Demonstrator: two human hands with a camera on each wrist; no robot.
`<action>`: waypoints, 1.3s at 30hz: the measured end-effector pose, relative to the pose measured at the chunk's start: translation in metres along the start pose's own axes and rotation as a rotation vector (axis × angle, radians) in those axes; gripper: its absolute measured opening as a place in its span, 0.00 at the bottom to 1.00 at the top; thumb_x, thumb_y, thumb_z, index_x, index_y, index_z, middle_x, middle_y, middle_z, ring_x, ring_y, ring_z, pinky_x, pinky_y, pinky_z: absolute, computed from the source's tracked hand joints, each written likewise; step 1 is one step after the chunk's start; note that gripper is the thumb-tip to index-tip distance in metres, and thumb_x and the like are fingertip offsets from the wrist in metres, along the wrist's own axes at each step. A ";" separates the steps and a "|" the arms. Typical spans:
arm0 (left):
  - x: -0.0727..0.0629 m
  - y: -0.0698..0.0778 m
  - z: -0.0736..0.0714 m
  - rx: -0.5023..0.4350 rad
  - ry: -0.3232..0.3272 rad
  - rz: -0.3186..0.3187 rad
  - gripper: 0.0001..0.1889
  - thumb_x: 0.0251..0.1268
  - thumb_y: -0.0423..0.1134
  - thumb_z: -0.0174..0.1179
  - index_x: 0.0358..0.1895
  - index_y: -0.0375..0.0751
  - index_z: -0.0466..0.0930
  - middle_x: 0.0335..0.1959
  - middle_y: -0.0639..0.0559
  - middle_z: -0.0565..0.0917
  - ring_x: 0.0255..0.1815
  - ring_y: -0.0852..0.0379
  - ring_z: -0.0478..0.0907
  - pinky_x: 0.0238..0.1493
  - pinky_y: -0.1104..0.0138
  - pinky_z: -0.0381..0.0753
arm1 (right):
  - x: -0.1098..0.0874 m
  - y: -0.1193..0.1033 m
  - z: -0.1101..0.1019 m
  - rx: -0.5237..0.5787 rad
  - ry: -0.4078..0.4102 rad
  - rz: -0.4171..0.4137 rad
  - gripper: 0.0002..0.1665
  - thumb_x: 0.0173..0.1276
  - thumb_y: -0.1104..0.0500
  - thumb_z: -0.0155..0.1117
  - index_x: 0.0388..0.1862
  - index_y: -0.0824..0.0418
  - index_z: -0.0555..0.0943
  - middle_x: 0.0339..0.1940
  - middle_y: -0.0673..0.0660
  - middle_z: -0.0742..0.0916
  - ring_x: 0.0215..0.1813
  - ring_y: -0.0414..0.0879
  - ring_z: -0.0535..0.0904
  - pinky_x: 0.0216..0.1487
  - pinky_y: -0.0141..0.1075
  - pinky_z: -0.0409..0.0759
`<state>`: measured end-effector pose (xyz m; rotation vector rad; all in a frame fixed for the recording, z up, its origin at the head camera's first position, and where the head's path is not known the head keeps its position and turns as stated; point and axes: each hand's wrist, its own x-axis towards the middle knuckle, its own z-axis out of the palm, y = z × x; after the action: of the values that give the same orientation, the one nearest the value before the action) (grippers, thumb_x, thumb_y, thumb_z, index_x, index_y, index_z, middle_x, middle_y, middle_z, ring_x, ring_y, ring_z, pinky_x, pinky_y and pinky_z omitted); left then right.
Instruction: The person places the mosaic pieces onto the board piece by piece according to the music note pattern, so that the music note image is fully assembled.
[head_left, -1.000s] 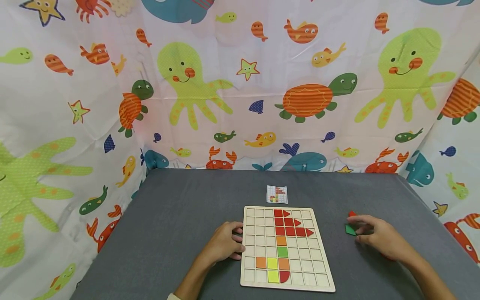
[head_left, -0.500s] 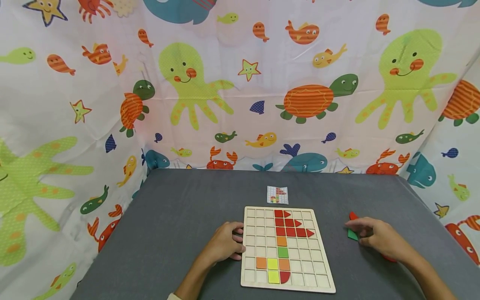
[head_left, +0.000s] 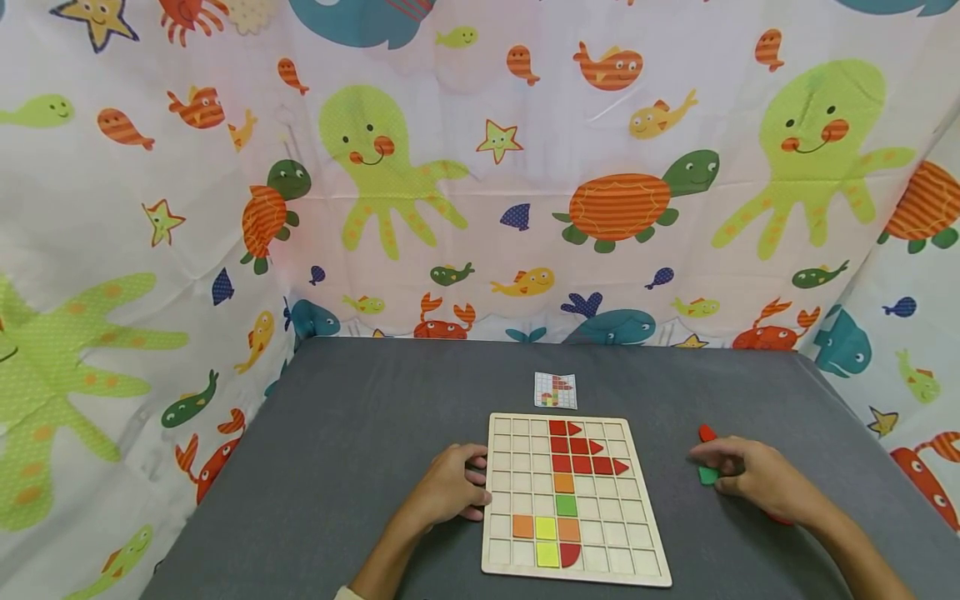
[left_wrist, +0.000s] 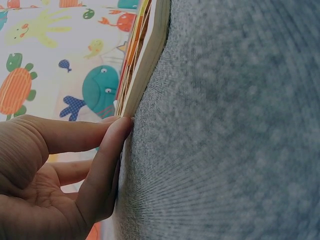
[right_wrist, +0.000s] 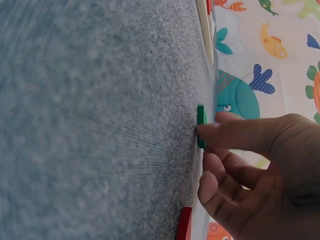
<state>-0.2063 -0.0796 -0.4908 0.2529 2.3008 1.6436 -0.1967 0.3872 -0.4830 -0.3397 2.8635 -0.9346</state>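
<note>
My left hand [head_left: 448, 483] rests at the left edge of a wooden grid board [head_left: 500, 471], thumb and fingers touching it, as the left wrist view also shows. Coloured tiles fill part of its cells: red squares and triangles, orange, yellow and green squares, and a red rounded piece [head_left: 570, 555]. To the right of the board, my right hand [head_left: 761, 475] pinches a small green tile [head_left: 707, 476] low at the cloth. In the right wrist view its thumb overlaps the green tile [right_wrist: 201, 112], while the other fingers curl loosely.
A small printed card [head_left: 555, 390] with a grid pattern lies behind the board. One red piece [head_left: 707, 432] lies just beyond my right fingers; another red piece [head_left: 780, 518] is partly hidden under that hand. A sea-animal curtain [head_left: 480, 208] surrounds the grey table [head_left: 375, 400].
The green tile has shifted slightly toward me and turned beneath my right fingers, showing less of itself now. More of the red piece beyond shows. My left hand and the board stay put.
</note>
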 end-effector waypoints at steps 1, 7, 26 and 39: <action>0.000 0.000 0.000 0.001 -0.002 0.002 0.36 0.52 0.18 0.71 0.69 0.26 0.75 0.55 0.39 0.78 0.49 0.48 0.82 0.26 0.59 0.93 | 0.000 0.000 0.000 0.000 0.003 0.001 0.24 0.58 0.69 0.77 0.56 0.62 0.88 0.43 0.54 0.87 0.38 0.35 0.76 0.37 0.29 0.79; 0.000 0.000 -0.001 0.007 -0.008 0.003 0.35 0.53 0.18 0.71 0.69 0.26 0.75 0.55 0.39 0.78 0.48 0.48 0.83 0.26 0.59 0.93 | 0.001 0.001 0.001 -0.034 0.001 0.016 0.16 0.62 0.63 0.79 0.49 0.62 0.89 0.35 0.49 0.83 0.33 0.33 0.73 0.32 0.29 0.74; 0.000 -0.001 0.000 0.004 -0.004 0.003 0.35 0.52 0.18 0.71 0.69 0.26 0.75 0.55 0.39 0.78 0.49 0.48 0.83 0.27 0.59 0.93 | -0.001 -0.017 0.009 -0.069 0.019 -0.005 0.10 0.64 0.55 0.79 0.41 0.58 0.90 0.29 0.45 0.82 0.31 0.31 0.73 0.29 0.28 0.74; 0.002 -0.002 0.000 0.030 -0.003 0.002 0.34 0.52 0.18 0.71 0.68 0.25 0.76 0.53 0.41 0.78 0.48 0.49 0.83 0.26 0.60 0.93 | 0.008 -0.064 0.038 0.048 0.003 -0.141 0.10 0.63 0.52 0.81 0.40 0.53 0.90 0.32 0.43 0.82 0.34 0.32 0.75 0.31 0.28 0.78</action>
<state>-0.2077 -0.0795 -0.4928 0.2642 2.3247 1.6093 -0.1870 0.3134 -0.4759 -0.5419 2.8446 -1.0262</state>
